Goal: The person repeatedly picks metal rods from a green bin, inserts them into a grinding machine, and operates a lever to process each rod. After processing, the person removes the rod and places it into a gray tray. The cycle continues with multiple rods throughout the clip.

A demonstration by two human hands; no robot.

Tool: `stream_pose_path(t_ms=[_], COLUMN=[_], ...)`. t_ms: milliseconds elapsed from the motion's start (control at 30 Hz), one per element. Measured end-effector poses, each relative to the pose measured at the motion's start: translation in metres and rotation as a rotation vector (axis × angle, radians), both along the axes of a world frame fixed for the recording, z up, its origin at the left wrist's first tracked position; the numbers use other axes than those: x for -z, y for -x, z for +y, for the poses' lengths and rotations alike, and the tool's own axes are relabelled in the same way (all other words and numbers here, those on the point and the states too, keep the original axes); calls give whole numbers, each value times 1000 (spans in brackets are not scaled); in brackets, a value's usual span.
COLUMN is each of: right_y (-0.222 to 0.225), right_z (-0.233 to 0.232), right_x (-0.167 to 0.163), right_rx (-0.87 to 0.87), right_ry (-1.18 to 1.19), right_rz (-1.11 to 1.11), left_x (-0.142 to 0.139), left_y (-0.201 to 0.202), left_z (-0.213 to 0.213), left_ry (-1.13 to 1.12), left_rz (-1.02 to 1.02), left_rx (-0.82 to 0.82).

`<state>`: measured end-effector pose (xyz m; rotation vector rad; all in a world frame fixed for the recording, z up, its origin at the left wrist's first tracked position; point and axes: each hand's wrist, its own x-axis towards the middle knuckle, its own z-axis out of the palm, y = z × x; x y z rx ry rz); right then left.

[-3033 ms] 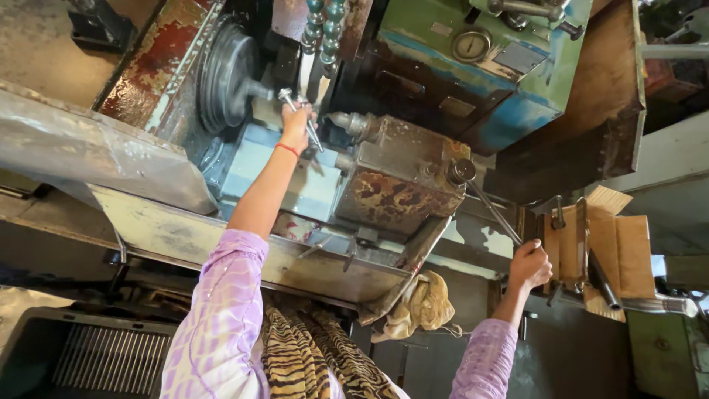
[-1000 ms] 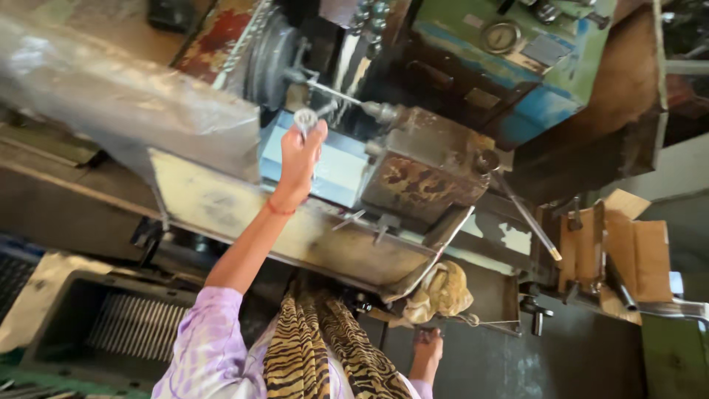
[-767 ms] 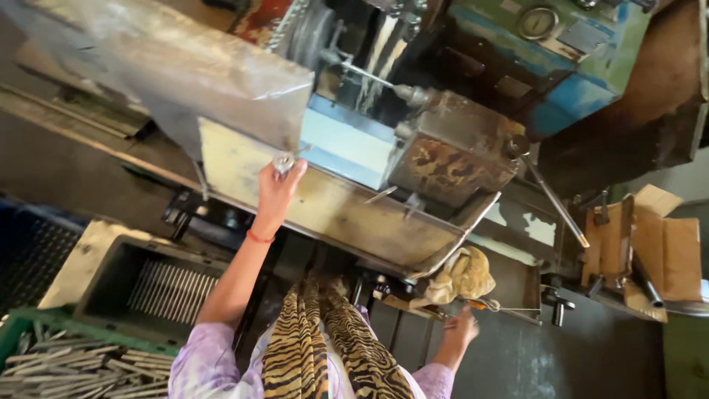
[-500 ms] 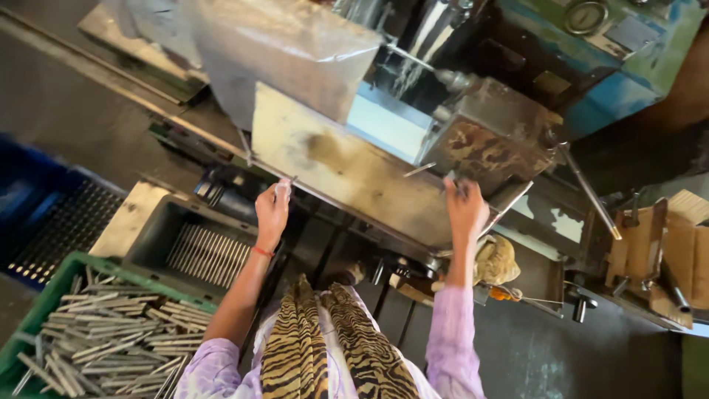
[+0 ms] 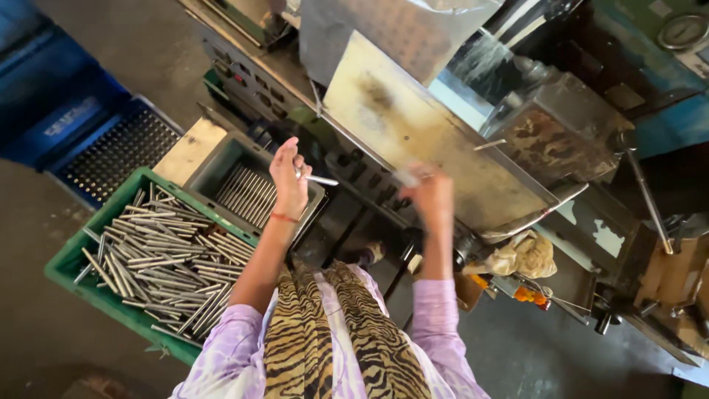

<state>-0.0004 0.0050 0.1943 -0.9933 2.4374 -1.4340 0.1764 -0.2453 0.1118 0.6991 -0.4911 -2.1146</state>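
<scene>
The left hand (image 5: 289,181) is seen closed on a short metal rod (image 5: 319,179), held above the grey tray (image 5: 221,159). The right hand (image 5: 430,196) is blurred; its grip cannot be told. Many rods are noted in the green crate (image 5: 70,266), judged unprocessed.

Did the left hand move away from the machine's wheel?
Yes. The left hand came down from the machine's wheel and now holds a metal rod over the grey bin.
</scene>
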Motion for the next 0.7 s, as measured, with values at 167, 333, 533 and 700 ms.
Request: stream_pose_path(t_ms=[167,333,533,700], right_y=[-132,-167,-196,-190], right_z=[-94,-117,-106,-104], right_x=[31,41,46,47], right_rx=[-169,-177,-110,-17], right_ry=[-33,-25,157,74], right_rz=[-155,-82,-115,192], left_x=[-13,-13,-23,-32], left_y=[-20,-56,-79,-96], left_z=[20,20,-2,2], left_ry=[-60,193,57,-153], left_rz=[39,101,91,188], left_rx=[-30,41,-125,-68])
